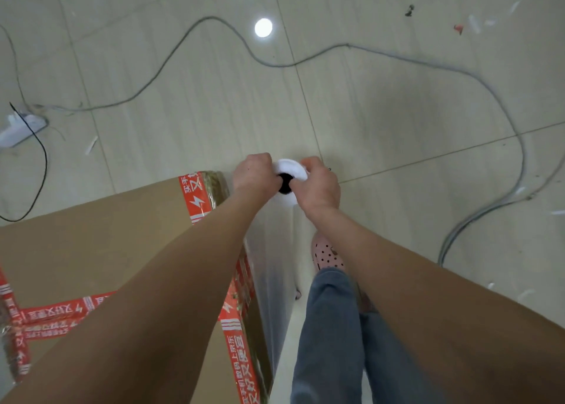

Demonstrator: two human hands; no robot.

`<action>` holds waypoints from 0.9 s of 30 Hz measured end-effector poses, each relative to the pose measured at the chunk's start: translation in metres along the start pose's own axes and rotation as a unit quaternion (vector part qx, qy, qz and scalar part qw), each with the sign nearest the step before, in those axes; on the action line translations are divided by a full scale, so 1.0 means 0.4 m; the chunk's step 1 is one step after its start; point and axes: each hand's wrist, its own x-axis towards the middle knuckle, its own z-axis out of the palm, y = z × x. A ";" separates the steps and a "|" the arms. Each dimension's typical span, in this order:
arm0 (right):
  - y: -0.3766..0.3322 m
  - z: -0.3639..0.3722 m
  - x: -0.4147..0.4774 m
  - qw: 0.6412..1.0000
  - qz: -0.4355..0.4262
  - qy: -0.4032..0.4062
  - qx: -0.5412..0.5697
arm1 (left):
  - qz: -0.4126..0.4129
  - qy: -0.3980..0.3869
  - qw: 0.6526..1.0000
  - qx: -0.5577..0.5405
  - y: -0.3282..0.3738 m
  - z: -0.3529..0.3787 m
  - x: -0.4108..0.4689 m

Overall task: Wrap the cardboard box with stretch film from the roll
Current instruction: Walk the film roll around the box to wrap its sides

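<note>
Item: cardboard box (91,235). Lower left of view, standing on the tiled floor (397,113), seams sealed with red printed tape (195,195).

Item: stretch film roll (290,168). Held upright just beyond the box's far right corner, white top end and dark core facing up.

Item: left hand (253,174). Grasping the roll's top end from the left, fingers curled round it.

Item: right hand (321,186). Grasping the same end from the right, fingers curled, thumb side at the core.

Item: film (272,266). Drawn off the roll as a clear sheet, laid down the box's right side face; glossy sheen also at the far right corner and at the near left corner.

Progress, as judged: wrapping under way. Right side face covered; gloss at two corners suggestive of at least one pass round the sides. Number of turns: cannot tell. Top face apparently bare cardboard. Left to do: further turns, then tearing off and pressing down the loose end.

Other: grey cable (367,52) looping over the floor; power strip (18,131) at far left; paper scraps; jeans (327,342) and a pink spotted shoe (327,254) beside the box.
</note>
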 end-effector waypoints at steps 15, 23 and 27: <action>-0.060 0.071 0.042 0.998 0.044 -0.044 -0.007 | 0.192 0.025 0.967 0.164 -0.028 -0.030 0.057; -0.123 0.067 0.061 0.998 0.003 -0.013 -0.066 | 0.108 0.020 0.989 0.100 -0.068 -0.066 0.108; -0.155 0.074 0.081 0.999 -0.015 0.000 -0.040 | 0.018 0.008 1.000 0.006 -0.101 -0.098 0.132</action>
